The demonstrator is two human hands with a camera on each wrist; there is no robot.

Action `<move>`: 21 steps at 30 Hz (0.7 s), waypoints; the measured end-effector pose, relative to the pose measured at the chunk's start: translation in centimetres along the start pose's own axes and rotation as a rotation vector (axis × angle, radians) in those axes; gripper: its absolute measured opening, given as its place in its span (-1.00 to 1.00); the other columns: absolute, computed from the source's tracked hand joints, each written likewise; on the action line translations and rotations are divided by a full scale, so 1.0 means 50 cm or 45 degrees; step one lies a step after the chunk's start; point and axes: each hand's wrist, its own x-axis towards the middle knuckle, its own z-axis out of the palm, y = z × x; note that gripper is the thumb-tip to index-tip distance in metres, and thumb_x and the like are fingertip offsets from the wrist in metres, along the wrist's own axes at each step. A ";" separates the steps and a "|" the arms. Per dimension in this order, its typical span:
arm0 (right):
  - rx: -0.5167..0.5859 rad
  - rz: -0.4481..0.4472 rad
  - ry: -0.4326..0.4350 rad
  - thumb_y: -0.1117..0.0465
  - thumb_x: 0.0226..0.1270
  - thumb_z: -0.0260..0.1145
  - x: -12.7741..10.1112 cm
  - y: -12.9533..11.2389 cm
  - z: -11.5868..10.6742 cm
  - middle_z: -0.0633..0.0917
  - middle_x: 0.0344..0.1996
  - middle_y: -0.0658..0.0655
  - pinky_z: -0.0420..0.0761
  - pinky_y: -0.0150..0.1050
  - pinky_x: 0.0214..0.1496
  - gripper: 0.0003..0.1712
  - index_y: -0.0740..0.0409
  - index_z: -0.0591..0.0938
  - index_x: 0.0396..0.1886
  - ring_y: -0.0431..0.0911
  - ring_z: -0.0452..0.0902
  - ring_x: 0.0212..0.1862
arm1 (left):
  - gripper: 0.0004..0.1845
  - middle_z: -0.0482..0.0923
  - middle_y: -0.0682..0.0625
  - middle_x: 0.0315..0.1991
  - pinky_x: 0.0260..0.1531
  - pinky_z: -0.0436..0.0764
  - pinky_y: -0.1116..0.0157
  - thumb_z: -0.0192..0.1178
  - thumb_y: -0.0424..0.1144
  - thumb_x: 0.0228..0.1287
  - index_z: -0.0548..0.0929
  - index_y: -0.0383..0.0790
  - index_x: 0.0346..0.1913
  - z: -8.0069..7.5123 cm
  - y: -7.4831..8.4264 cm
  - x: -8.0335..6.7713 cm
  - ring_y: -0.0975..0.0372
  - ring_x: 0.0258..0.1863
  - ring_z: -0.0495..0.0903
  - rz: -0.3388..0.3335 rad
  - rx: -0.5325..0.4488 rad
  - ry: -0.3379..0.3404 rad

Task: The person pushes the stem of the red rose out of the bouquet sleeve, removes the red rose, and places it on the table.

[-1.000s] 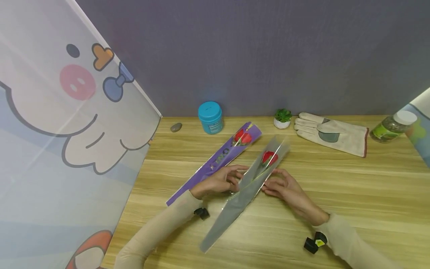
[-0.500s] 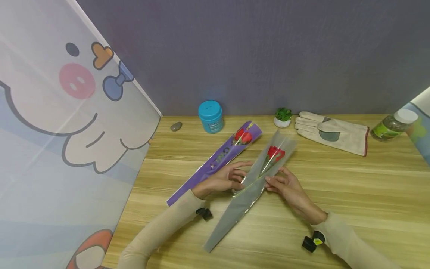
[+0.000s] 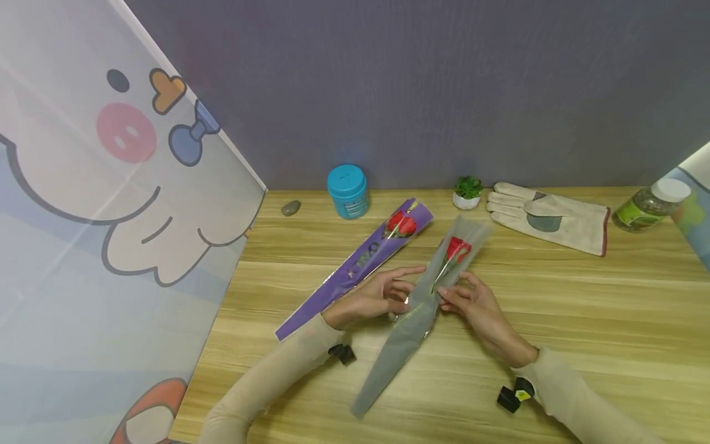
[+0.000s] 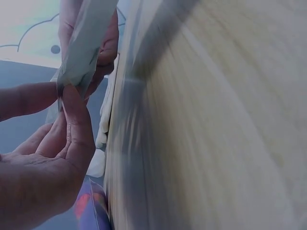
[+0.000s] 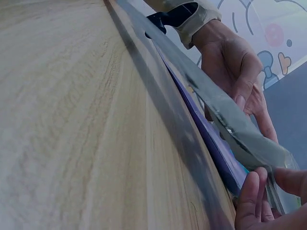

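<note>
Grip: both hands pinch the grey sleeve (image 3: 413, 314) at its middle, the left hand (image 3: 377, 295) on one edge, the right hand (image 3: 471, 302) on the other, fingers curled narrowly onto the film.
Head view, sleeve: a long, tapering cone of glossy grey film lies slantwise on the table (image 3: 554, 320), narrow tip toward the person, wide mouth away; a red rose (image 3: 458, 248) sits inside near the mouth.
Head view, neighbour: a purple sleeve (image 3: 355, 268), flat and tapered alike, lies just beside the left hand, with a second red rose (image 3: 402, 224) at its wide end.
Head view, back row: a round teal jar (image 3: 347, 191), a smooth grey pebble (image 3: 291, 208), a small potted plant (image 3: 467, 193), a pale leather work glove (image 3: 549, 217) and a clear bottle (image 3: 649, 206) with a white cap.
Left wrist view: thumb and fingers (image 4: 76, 120) nip the thin, shiny film edge; the wood grain beside it is blurred.
Right wrist view: fingertips (image 5: 252, 196) press the sleeve's creased edge, with the left hand (image 5: 235, 72) opposite, above the streaked wooden surface.
</note>
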 end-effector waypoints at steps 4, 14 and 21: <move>-0.030 0.015 0.007 0.32 0.55 0.28 0.000 -0.001 0.001 0.81 -0.30 -0.15 0.76 -0.35 -0.09 -0.46 0.29 0.27 0.37 -0.28 0.73 -0.25 | -0.11 0.60 -0.37 0.29 -0.22 0.62 0.38 0.16 -0.64 0.34 0.20 -0.01 0.64 0.003 0.000 0.003 0.30 -0.01 0.71 -0.004 0.009 -0.005; -0.036 0.053 0.058 0.32 0.50 0.33 0.003 -0.003 0.007 0.80 -0.35 -0.17 0.75 -0.38 -0.08 -0.48 0.29 0.33 0.31 -0.33 0.71 -0.23 | -0.10 0.58 -0.42 0.29 -0.28 0.61 0.35 0.16 -0.66 0.32 0.19 -0.05 0.65 0.008 0.000 0.006 0.30 -0.06 0.70 0.010 -0.009 -0.015; -0.006 0.054 0.129 0.37 0.47 0.35 0.008 -0.002 0.009 0.80 -0.37 -0.18 0.75 -0.39 -0.10 -0.49 0.25 0.35 0.29 -0.32 0.73 -0.27 | -0.10 0.60 -0.45 0.24 -0.27 0.59 0.37 0.14 -0.67 0.30 0.20 -0.06 0.65 0.007 -0.004 0.009 0.28 -0.07 0.69 0.025 -0.020 0.003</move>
